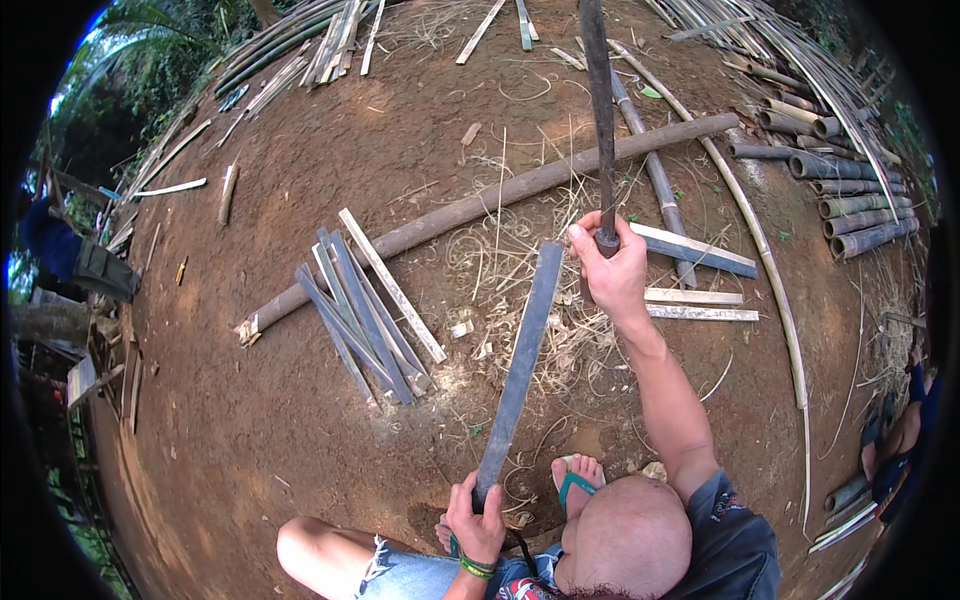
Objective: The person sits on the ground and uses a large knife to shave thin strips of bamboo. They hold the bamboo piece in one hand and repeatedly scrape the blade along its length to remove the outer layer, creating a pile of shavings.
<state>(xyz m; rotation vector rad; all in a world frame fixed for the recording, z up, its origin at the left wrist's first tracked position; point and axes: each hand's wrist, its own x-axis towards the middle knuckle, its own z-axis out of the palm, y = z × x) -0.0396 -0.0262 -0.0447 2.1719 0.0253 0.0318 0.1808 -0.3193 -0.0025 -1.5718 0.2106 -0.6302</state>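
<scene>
My left hand grips the near end of a dark grey split bamboo slat, which slants up and away over the ground. In my right hand is the handle of a machete, closed in my fingers. The machete's long dark blade points upward and reaches the top edge of the view. Between blade and slat there is a gap. Left of the slat lies a small pile of bamboo slats. Several more slats rest on the ground beyond my right wrist.
A long wooden pole lies diagonally beyond my hands, among curly bamboo shavings. Bamboo poles are stacked at the far right. A thin curved pole runs down the right side. Other people are partly visible at both side edges.
</scene>
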